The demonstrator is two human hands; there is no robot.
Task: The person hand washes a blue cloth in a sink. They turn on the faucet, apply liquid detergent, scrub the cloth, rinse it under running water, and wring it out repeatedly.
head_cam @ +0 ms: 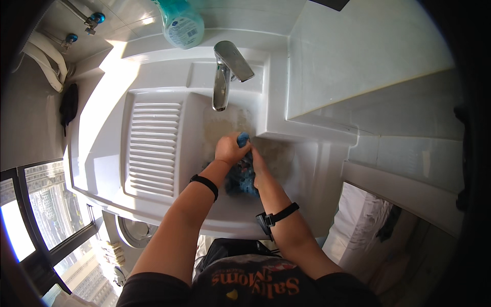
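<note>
My left hand (230, 149) is closed around a bunched blue cloth (243, 139), whose top pokes out above the fingers. Against the cloth's right side lies my right hand (259, 165), seen edge-on. Its fingers are mostly hidden, so I cannot tell whether it grips. Below both hands, a wet dark and blue fabric (247, 178) lies in the basin of a white laundry sink (307, 165); whether it is one piece with the held cloth is unclear. A chrome faucet (221, 88) stands over the basin, beyond my hands.
Left of the basin is a ribbed washboard (154, 149). A teal soap bottle (183, 28) stands on the back ledge. The sink wall juts inward at a corner (264, 132) on the right. White hoses (46, 61) and valves (96, 19) are at far left, above a window (57, 203).
</note>
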